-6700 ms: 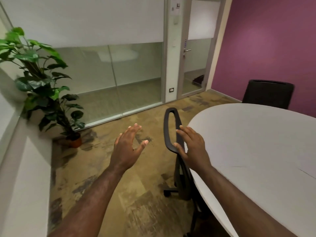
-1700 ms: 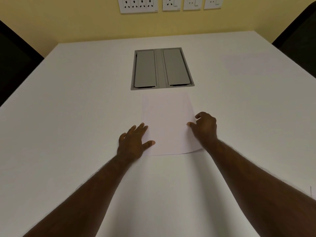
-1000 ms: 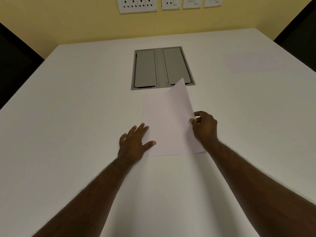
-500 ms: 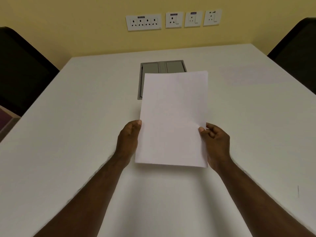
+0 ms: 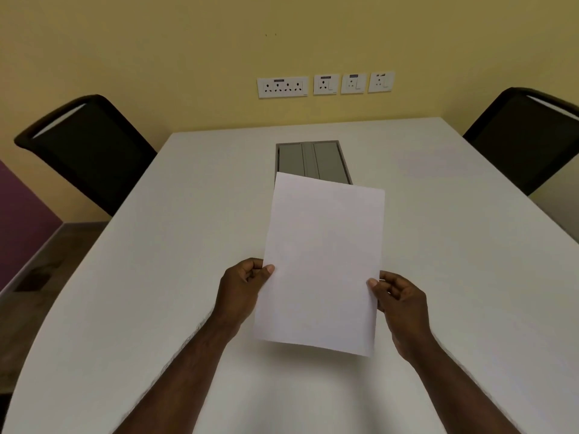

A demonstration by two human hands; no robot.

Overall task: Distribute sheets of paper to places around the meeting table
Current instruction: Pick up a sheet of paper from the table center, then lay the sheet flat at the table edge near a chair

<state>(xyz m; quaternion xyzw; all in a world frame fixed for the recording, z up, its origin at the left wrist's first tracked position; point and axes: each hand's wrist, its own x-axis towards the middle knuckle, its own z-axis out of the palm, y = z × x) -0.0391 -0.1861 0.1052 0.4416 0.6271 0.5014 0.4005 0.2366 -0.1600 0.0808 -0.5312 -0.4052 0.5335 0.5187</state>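
White sheets of paper point(image 5: 322, 261) are held up above the white meeting table point(image 5: 163, 277), tilted toward me. My left hand point(image 5: 242, 292) pinches their left edge with the thumb on top. My right hand point(image 5: 399, 303) pinches the right edge the same way. I cannot tell how many sheets are in the stack. The paper hides part of the table's middle and the near end of the grey cable hatch point(image 5: 310, 161).
A black chair point(image 5: 84, 148) stands at the table's far left side and another black chair point(image 5: 529, 136) at the far right. The far end of the table meets a yellow wall with white sockets point(image 5: 324, 84). Floor shows at the left.
The paper lay flat on the table under both hands; my right hand lifted its edge, then both hands raised it off the table. My view has pulled back and tilted up, showing both chairs.
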